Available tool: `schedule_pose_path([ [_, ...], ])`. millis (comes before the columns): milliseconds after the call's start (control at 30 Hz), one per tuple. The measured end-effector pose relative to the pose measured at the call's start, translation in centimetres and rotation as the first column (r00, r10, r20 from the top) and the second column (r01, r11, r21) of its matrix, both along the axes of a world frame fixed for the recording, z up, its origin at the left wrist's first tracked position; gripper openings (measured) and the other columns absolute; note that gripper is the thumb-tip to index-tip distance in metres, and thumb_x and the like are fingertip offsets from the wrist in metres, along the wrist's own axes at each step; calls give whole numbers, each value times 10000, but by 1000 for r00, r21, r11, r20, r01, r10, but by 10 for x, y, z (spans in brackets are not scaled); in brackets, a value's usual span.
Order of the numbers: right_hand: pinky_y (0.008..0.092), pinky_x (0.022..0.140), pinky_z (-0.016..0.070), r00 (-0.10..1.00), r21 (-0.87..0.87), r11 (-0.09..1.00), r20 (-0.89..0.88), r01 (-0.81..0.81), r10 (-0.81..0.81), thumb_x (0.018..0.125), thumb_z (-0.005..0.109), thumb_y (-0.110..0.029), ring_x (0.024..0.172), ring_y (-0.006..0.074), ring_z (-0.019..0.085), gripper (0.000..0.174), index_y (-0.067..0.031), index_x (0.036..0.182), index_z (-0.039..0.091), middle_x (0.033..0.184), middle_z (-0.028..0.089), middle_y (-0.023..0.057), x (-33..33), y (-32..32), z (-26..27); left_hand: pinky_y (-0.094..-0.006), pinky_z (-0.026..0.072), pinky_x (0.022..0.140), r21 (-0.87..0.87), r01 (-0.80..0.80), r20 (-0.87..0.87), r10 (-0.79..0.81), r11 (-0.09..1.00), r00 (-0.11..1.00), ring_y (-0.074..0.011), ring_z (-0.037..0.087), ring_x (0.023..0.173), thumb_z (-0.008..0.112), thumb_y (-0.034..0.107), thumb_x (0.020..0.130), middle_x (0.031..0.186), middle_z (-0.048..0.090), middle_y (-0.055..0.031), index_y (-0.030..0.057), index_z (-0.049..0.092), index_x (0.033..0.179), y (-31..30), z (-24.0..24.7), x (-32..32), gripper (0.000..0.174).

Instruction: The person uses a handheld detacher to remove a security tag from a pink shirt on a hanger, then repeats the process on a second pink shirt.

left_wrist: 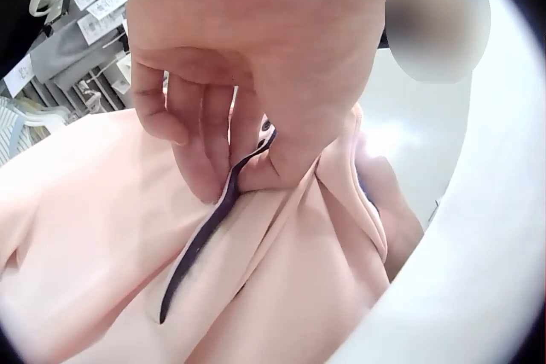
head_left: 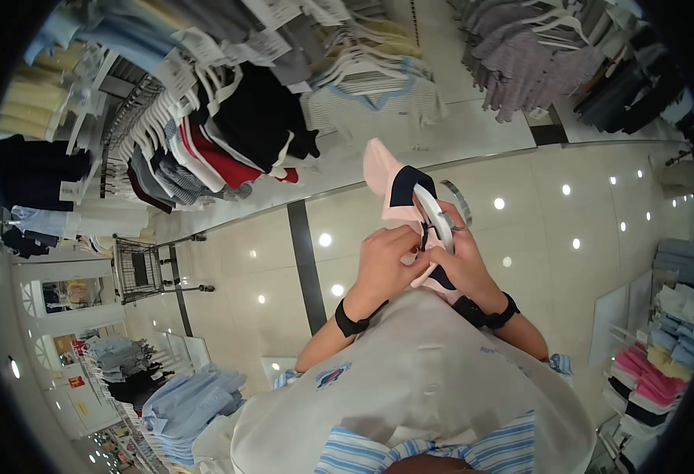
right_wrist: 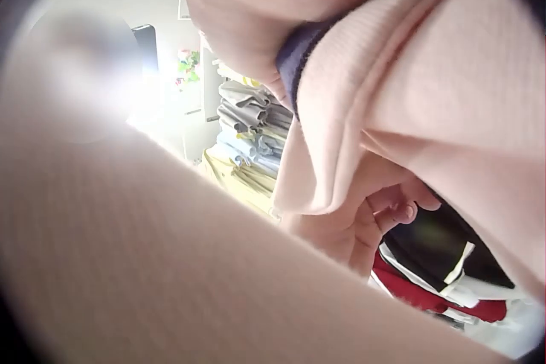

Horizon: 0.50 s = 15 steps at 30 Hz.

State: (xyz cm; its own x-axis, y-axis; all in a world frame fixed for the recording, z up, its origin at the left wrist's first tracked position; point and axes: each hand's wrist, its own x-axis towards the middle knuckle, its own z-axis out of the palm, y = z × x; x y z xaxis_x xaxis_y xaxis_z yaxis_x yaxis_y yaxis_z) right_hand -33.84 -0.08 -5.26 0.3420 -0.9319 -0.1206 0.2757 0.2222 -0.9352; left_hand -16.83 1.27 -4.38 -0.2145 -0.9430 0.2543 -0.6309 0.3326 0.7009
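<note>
A pink garment with navy trim point(head_left: 380, 170) hangs on a white hanger point(head_left: 435, 215) in front of the person's chest. The left hand point(head_left: 388, 262) pinches the garment between thumb and fingers at a navy-edged slit. In the left wrist view this navy edging point(left_wrist: 203, 240) runs down from the fingertips over folds of pink cloth. On the other side, the right hand point(head_left: 467, 257) grips the hanger and the cloth about it, its thumb towards the left hand. Pink cloth point(right_wrist: 333, 125) hides much of the right fingers in the right wrist view.
A rack of black, red and grey clothes point(head_left: 228, 134) stands ahead on the left, beside striped tops point(head_left: 363, 103). Purple tops point(head_left: 528, 67) hang ahead on the right. A shopping cart point(head_left: 138, 268) stands on the tiled floor at left; folded clothes point(head_left: 655, 363) are stacked at right.
</note>
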Motion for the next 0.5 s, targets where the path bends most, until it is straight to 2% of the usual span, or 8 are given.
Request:
schedule_pose_path([
  [133,280,898,469,1000,-20,1000,-12,-17,16,833,560,37,1020,113,535,680,-37,1489,398,1165,563,44,-43,-9,2,-370,487,594,74,-76,-78,82,994,994,-303,614,657,816,146,741,761,650,-83,19,639,779,1,-8,-49,221],
  [200,287,902,480,998,-12,999,-37,-50,49,836,550,41,1017,122,545,680,-36,1491,383,1159,560,47,-57,-13,7,-366,492,592,206,-112,-133,142,972,981,-306,623,667,807,153,766,757,647,-94,10,645,786,6,-13,-65,217],
  [233,287,902,480,997,-11,997,-38,-73,72,836,550,41,1017,122,545,680,-36,1491,383,1159,560,47,-63,-14,7,-366,492,592,208,-134,-135,164,969,977,-306,623,667,807,153,766,757,647,-94,10,645,786,8,-14,-70,217],
  [300,294,888,501,989,0,993,-97,-114,113,836,539,56,1015,124,557,680,-34,1491,377,1178,565,58,-72,-16,5,-381,497,596,262,-134,-94,163,956,982,-320,632,664,806,171,774,760,652,-97,17,656,799,13,-15,-77,217],
  [400,294,874,518,989,26,990,-27,-142,143,836,530,63,1017,123,564,675,-22,1489,376,1163,571,65,-72,-18,15,-404,497,594,217,-178,-37,190,960,981,-340,633,654,805,198,782,768,660,-98,19,653,799,17,-14,-82,235],
  [433,299,870,528,985,37,986,-41,-164,165,839,524,65,1020,122,571,668,-8,1485,374,1236,556,83,-70,-18,9,-404,497,594,220,-199,-30,210,955,977,-340,633,654,805,198,782,768,660,-98,19,653,799,19,-12,-80,235],
  [500,296,880,524,983,23,984,-43,-176,177,841,525,59,1019,122,573,668,-7,1488,372,1235,554,84,-63,-17,14,-426,499,598,218,-256,38,254,942,966,-352,639,665,803,216,782,777,669,-99,24,643,783,20,-8,-78,250],
])
